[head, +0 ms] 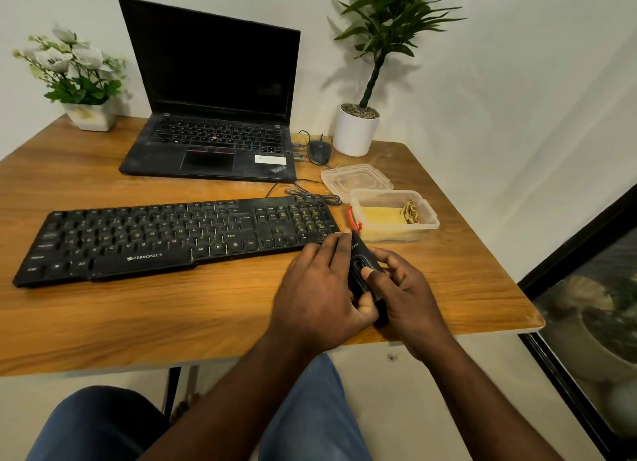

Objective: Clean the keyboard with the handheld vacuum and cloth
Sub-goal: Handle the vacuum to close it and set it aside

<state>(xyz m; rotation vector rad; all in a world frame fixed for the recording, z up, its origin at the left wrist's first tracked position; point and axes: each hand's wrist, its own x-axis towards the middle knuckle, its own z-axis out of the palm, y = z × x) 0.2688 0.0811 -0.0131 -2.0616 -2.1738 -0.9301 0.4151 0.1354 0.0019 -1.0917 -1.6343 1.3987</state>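
Black plastic vacuum [356, 253], small enough to sit between both hands, is held just off the front right corner of the keyboard [172, 240]. Its nose points toward the number pad and is v. close; touching or not, can't tell.

The left hand [317, 288] wraps it from the left, fingers [331, 250] curled over the body w/ thumb tucked under near the back end. The right hand [403, 288] takes the other side, thumb pressed on top by the oval switch, other fingers curled along the far flank. Both grips are closed round it, nothing spread.

Handling, my guess: light, rigid shell, smooth and a bit slippery, prob. a one-hand job. Best hold is round the mid-body, thumb free for the switch, nose and intake kept clear. No hard squeeze needed.

The keyboard is long, stiff, flat on the surface [138, 315], and looks dusty btw keys. Keycaps may catch, so run the nose lightly. Its cable [310, 195] trails off the back right.

The cloth [379, 215] lies folded in an open clear tub [427, 224] just right of the keyboard. It's soft and limp; pinch a corner to lift. The lid [355, 181] sits behind the tub.

Further back are a laptop [213, 115], open w/ dark screen, a mouse [320, 150] beside it, and potted plants at the back corners.
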